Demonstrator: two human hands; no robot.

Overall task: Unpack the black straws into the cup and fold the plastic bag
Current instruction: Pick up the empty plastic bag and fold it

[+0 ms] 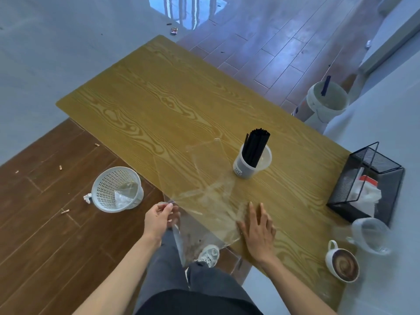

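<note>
A bundle of black straws (255, 146) stands upright in a clear plastic cup (251, 165) on the wooden table (141, 92). A clear plastic bag (204, 189) lies spread flat on the table in front of the cup, its near part hanging over the table's edge. My left hand (160, 218) pinches the bag's near left corner just off the table edge. My right hand (258, 230) lies flat, fingers spread, pressing on the bag's near right part.
A black mesh holder (366, 185) with white packets stands at the right edge. Near it are a tipped clear cup (370, 235) and a coffee cup (343, 264). A white perforated bin (117, 189) sits on the floor at left, a white bucket (326, 101) at the right.
</note>
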